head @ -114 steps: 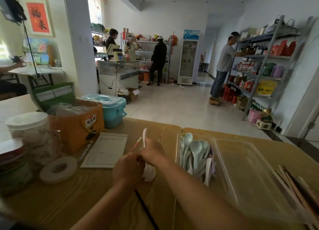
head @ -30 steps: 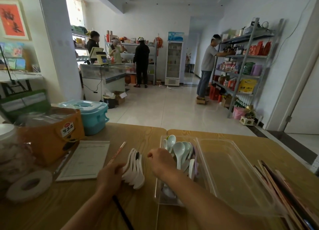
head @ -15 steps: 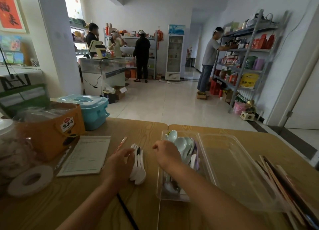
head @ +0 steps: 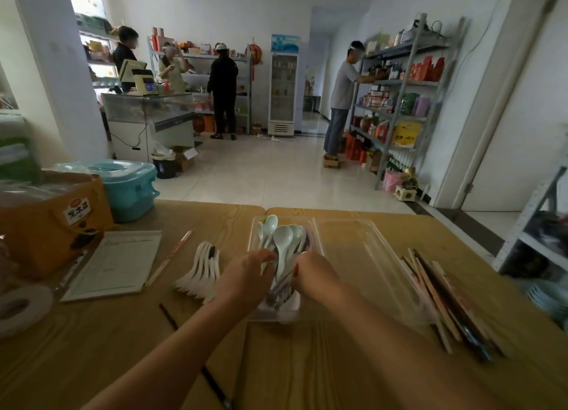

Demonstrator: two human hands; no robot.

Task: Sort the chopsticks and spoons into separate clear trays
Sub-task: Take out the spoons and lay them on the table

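Note:
A narrow clear tray [head: 254,236] holds several pale spoons [head: 282,236], bowls pointing away from me. Both my hands are in this tray. My left hand [head: 246,276] curls its fingers on the spoon handles from the left, and my right hand [head: 315,273] pinches them from the right. A nested stack of white spoons [head: 203,268] lies on the table left of the tray. A wider clear tray [head: 365,256] sits empty to the right. Beyond it a bundle of chopsticks [head: 442,299] lies on the table. One red-and-white chopstick [head: 169,257] lies beside the stack.
A dark chopstick [head: 168,313] lies near my left forearm. A notepad [head: 115,263], tape roll [head: 21,305], orange box [head: 49,222] and blue container [head: 129,188] crowd the table's left side. Several people stand at shop shelves beyond the table.
My left hand has let go of the white spoon stack and moved right into the narrow tray. My right hand has shifted onto the spoons there.

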